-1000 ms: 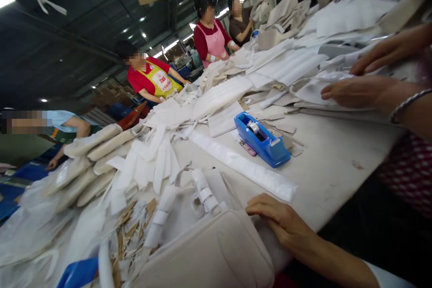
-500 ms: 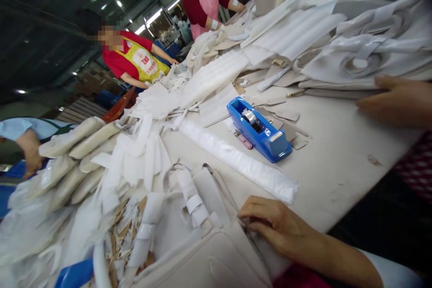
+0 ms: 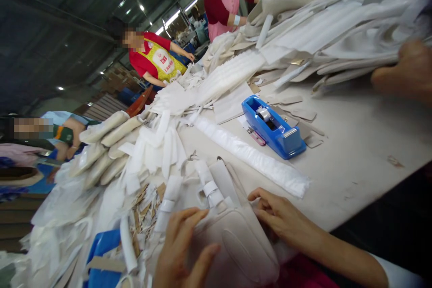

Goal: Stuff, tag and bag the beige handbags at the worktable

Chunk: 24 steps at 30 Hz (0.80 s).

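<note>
A beige bag [image 3: 236, 247] lies at the near edge of the table, its handles [image 3: 211, 189] wrapped in white paper bands. My left hand [image 3: 178, 252] rests on the bag's left side, fingers and thumb spread, holding nothing. My right hand [image 3: 281, 220] lies on the bag's right edge with its fingers stretched out flat. A long white plastic sleeve [image 3: 256, 159] lies just beyond my right hand. Behind it stands a blue tape dispenser [image 3: 275, 128].
White paper strips [image 3: 158, 144] and stacked beige bags [image 3: 108, 128] crowd the left. A large heap of white and beige pieces [image 3: 324, 31] fills the far right, with a co-worker's hand [image 3: 405, 74] on it. Other people [image 3: 158, 60] work across the table [image 3: 354, 144].
My left hand has come into view and settled on the bag. My right hand stayed at the bag's edge. The co-worker's hand lifted towards the heap. The view shifted.
</note>
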{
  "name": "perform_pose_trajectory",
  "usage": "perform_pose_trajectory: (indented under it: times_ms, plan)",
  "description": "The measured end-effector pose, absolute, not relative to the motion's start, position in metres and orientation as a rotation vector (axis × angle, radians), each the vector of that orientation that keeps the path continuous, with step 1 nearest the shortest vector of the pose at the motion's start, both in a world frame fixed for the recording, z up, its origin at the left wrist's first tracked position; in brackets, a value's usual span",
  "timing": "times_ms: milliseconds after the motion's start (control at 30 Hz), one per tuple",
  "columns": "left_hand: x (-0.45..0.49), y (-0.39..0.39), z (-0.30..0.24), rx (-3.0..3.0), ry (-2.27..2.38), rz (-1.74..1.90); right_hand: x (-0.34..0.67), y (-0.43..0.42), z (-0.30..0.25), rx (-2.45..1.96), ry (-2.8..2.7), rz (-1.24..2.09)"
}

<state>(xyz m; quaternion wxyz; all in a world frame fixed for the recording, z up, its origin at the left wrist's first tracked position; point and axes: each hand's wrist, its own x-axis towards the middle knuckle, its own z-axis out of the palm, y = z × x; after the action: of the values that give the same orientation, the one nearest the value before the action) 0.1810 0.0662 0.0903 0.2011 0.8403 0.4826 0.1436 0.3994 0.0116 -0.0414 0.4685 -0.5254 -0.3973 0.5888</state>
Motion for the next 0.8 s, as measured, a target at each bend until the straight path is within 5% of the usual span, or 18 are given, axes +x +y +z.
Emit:
perform_pose_trajectory:
  times_ms: [267,800]
  plan:
    - [0.241,0.062,0.079,2.489,1.077,0.046,0.398,0.012,-0.028,-0.916,-0.402,1.774]
    - [0.21,0.029,0.06,2.686,0.845,0.427,0.369,0.088,-0.045,-0.919,-0.534,1.372]
